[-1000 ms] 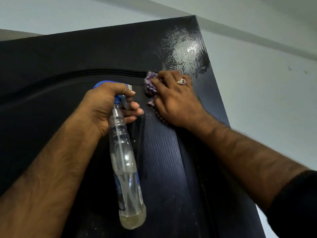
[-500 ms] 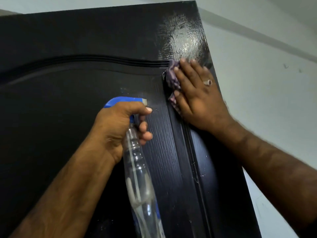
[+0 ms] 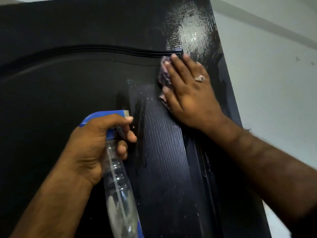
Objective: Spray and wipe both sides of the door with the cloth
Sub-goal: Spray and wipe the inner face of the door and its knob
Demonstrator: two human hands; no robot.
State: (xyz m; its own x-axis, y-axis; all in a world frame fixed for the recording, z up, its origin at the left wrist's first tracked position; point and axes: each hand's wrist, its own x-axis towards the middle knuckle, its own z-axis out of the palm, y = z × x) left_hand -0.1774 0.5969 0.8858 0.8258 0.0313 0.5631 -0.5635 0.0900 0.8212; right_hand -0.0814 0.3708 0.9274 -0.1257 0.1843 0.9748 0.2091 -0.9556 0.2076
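While the cloth is pressed flat, the scene is set out as follows.

Right grip: the right hand (image 3: 189,93) lies with straight, spread fingers on the purple cloth (image 3: 163,74) — nothing is curled round it, the cloth is only pinned against the door (image 3: 68,86) by the palm and fingers.

Cloth position: it is bunched under the right hand, and only its left edge is seen, just below the curved moulding (image 3: 103,49), near the upper right corner of the panel.

Left grip: the left hand (image 3: 96,143) is closed around the neck of the spray bottle (image 3: 120,186), with the index finger laid on the blue head and other fingers by the trigger.

Bottle axis: the long axis runs down and slightly right from the hand; the nozzle is pointed at the door.

Deciding relation: wet streaks and droplets (image 3: 147,103) lie just left of and below the cloth, between the two hands — the right hand is the nearer one.

Arm pose: both forearms are raised; the right one comes in from the lower right.

Next move, as judged: a stroke to the left and downward is probably needed.
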